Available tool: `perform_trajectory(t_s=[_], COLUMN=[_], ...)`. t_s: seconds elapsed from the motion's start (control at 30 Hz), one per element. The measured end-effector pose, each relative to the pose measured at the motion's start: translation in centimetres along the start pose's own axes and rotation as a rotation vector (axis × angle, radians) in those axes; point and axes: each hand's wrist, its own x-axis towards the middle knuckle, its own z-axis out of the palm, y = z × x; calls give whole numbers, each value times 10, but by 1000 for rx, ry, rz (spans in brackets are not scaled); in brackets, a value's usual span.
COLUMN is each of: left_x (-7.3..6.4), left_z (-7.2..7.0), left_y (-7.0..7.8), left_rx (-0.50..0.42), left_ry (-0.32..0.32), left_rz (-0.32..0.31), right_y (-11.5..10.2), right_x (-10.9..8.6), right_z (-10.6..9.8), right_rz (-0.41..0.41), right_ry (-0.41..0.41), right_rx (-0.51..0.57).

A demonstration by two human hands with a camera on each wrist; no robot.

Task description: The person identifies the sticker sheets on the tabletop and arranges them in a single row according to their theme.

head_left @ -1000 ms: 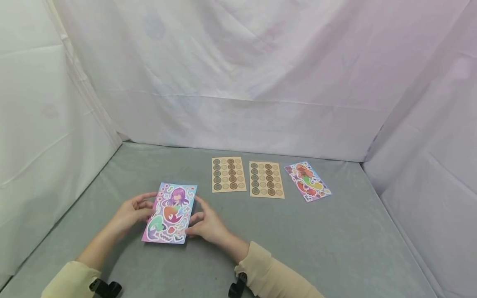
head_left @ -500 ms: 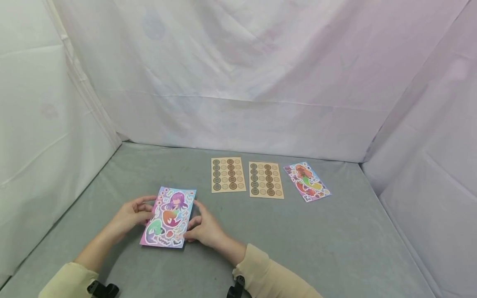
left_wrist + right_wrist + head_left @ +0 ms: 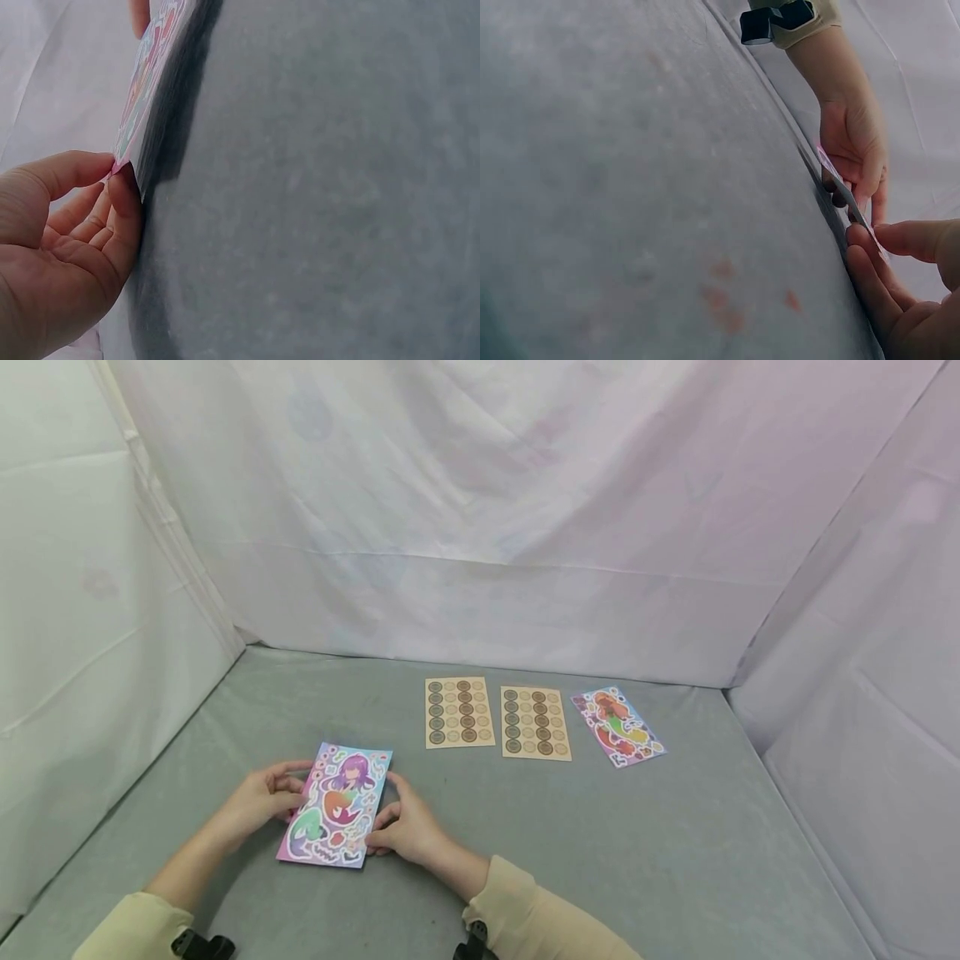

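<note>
A mermaid sticker sheet (image 3: 337, 810), pink and blue with a purple-haired figure, is held between both hands just above the grey table. My left hand (image 3: 258, 802) pinches its left edge, thumb on top and fingers beneath; the left wrist view shows this grip on the sheet's corner (image 3: 126, 159). On the opposite side my right hand (image 3: 411, 827) pinches the right edge near the lower corner. In the right wrist view the sheet (image 3: 846, 196) appears nearly edge-on, a little off the table surface. Whether it is one sheet or several cannot be told.
Two tan sheets of round stickers, a left one (image 3: 460, 712) and a right one (image 3: 536, 722), lie side by side towards the back of the table (image 3: 637, 860). Right of them lies another mermaid sheet (image 3: 618, 725), turned at an angle. White cloth walls (image 3: 480, 610) enclose the table.
Both hands have drawn the mermaid sticker sheet slightly nearer the body and a little left, keeping their pinch on it. The other sheets stay where they were.
</note>
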Motion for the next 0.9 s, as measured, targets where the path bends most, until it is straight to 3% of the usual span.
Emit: perform_trajectory(t_s=[0.53,0.9], left_x=[-1,1], left_z=[3,2], left_y=[-2,-2], left_rx=[72,236], left_ry=[23,17], left_rz=[3,46], right_y=[2,-2], right_x=[3,1], right_z=[5,8], right_rz=[62,74], right_ry=[71,98], right_rx=[-38,-128])
